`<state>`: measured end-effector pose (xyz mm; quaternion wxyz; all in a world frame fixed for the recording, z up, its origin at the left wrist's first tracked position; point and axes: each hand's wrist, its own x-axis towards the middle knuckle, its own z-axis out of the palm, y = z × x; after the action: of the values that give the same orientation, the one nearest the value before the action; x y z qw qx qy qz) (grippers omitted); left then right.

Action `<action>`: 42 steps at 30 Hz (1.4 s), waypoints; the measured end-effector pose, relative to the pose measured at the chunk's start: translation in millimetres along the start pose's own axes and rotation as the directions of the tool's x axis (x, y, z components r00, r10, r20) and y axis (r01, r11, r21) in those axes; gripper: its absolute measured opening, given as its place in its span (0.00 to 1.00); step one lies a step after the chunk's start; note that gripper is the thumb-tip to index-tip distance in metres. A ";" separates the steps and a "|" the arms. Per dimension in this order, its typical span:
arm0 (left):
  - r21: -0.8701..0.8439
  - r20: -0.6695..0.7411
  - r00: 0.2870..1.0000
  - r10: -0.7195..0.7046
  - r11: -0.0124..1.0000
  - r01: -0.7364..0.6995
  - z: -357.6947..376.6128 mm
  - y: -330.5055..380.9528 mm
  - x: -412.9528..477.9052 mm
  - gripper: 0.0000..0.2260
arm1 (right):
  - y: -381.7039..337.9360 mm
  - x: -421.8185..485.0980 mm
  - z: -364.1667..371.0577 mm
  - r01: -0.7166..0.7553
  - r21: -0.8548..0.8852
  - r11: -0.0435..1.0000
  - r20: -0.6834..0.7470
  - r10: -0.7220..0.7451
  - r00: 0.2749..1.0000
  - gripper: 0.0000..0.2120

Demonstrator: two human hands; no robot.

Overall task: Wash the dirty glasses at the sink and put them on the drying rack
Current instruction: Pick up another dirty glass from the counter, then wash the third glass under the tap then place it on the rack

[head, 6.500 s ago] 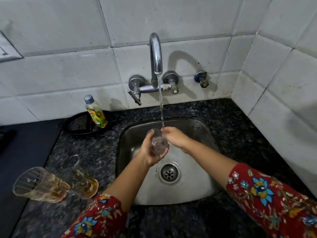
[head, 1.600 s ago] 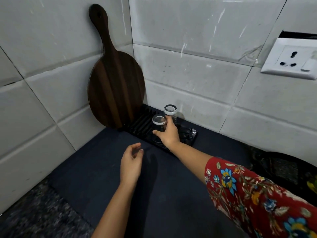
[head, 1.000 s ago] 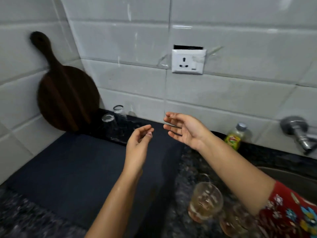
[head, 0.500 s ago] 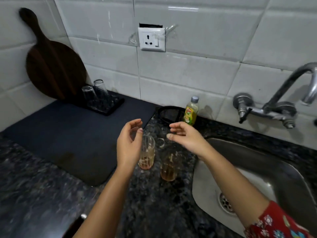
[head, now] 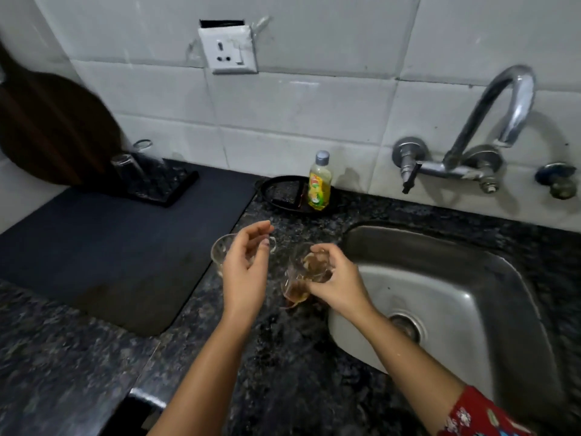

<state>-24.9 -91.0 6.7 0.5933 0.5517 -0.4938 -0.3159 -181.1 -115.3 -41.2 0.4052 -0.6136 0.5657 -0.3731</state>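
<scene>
Since half a second ago both hands have dropped onto the two dirty glasses on the counter; before that they hovered above them, empty.

Head view, only one. Right hand (head: 338, 286) now pinches the near glass (head: 298, 278) at its rim, fingers curled around the top; the glass sits just left of the sink (head: 490, 313) edge and appears tilted, so lift seems to be starting. Brown residue pools in its base. Left hand (head: 246, 272) is cupped over the far-left glass (head: 220, 251), fingers loose and part open; contact cannot be confirmed, so its grip is undetermined. That glass shows only a faint film inside.

Meaning for task: placing is done, next wash cycle begins. Two clean glasses (head: 132, 165) stand on the rack (head: 166, 191) at far left, rims up or down not readable through blur. Two dirty ones remain, so roughly half done by my count.

Other containers: sink basin holds no dishes, drain bare. Tap (head: 503, 121) is off, no stream visible. Soap bottle (head: 319, 184) stands in a black tray (head: 276, 190) at the far wall, yellow liquid about three-quarters up.
</scene>
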 end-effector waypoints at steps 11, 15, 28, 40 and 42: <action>0.114 0.457 0.880 -0.128 0.990 0.085 144.9 -6.3 44.8 0.14 | 50.0 -30.9 -124.7 -0.183 0.025 0.983 -0.450 0.175 0.876 0.29; 0.341 0.494 0.856 -0.152 0.940 -0.030 212.4 17.8 61.7 0.26 | 62.1 -33.5 -157.7 -0.241 -0.009 0.970 -0.502 0.204 0.841 0.30; 0.573 0.344 0.921 -0.183 0.818 -0.051 284.4 34.1 77.6 0.31 | 90.7 -29.3 -204.4 -0.276 -0.101 0.956 -0.456 0.202 0.867 0.33; 0.232 0.574 0.774 -0.268 0.959 0.160 251.2 -23.9 44.1 0.25 | 96.4 -32.3 -198.2 -0.188 -0.046 0.981 -0.324 0.163 0.932 0.32; 0.201 0.771 0.577 -0.270 0.962 0.183 230.6 -49.9 9.6 0.36 | 100.9 -31.3 -196.9 -0.172 -0.022 0.985 -0.277 0.159 0.948 0.33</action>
<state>-229.0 -188.5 -61.6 0.2399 0.4419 -0.6451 -0.5753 -403.6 -102.1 -56.5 0.3385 -0.5157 0.6742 -0.4061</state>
